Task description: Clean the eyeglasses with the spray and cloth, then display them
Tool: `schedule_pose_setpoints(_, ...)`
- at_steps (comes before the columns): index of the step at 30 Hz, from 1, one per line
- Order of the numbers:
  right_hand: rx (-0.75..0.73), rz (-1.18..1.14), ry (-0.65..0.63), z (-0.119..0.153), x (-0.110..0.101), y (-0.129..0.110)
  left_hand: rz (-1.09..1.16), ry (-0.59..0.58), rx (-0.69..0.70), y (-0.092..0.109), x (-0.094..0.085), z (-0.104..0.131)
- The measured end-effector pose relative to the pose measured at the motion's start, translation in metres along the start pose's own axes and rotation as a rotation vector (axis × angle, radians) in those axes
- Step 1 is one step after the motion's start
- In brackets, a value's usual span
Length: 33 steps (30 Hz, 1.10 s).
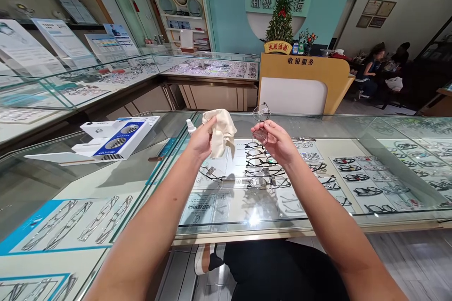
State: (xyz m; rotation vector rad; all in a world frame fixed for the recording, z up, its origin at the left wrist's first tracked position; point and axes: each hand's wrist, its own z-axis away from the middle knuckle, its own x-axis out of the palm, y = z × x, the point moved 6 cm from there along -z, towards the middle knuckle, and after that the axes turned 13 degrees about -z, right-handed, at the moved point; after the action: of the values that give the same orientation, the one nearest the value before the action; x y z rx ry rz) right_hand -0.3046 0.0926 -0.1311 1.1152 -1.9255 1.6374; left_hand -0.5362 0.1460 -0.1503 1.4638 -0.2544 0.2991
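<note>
My left hand (pixel 202 140) is closed on a cream-coloured cleaning cloth (pixel 221 130), which hangs loosely from the fingers. Just left of the cloth shows the white top of a small bottle (pixel 191 126); its lower part is hidden, and I cannot tell whether it stands on the counter. In my right hand (pixel 277 140) is a pair of thin-rimmed round eyeglasses (pixel 262 112), pinched and turned on end above the counter. Cloth and eyeglasses are apart. Several dark eyeglass frames (pixel 264 164) lie in a column below the hands.
A glass display counter (pixel 240 224) runs across in front of me, with more frames (pixel 356 178) at right. A white and blue cardboard display (pixel 118 140) stands at left. Beyond are a wooden cashier desk (pixel 339 80) and two seated people (pixel 370 70).
</note>
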Motion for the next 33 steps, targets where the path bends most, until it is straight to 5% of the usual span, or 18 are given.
schedule_pose_setpoints(10,-0.028,0.027,-0.002,0.002,0.005,-0.002,-0.196,-0.045,0.185,0.007,0.009,0.015)
schedule_pose_setpoints(24,-0.17,0.103,0.076,0.008,0.014,-0.006,-0.621,-0.208,0.541,0.014,0.048,0.057)
schedule_pose_setpoints(33,-0.184,0.245,0.11,0.009,0.012,0.001,-0.557,-0.257,0.491,0.014,0.062,0.076)
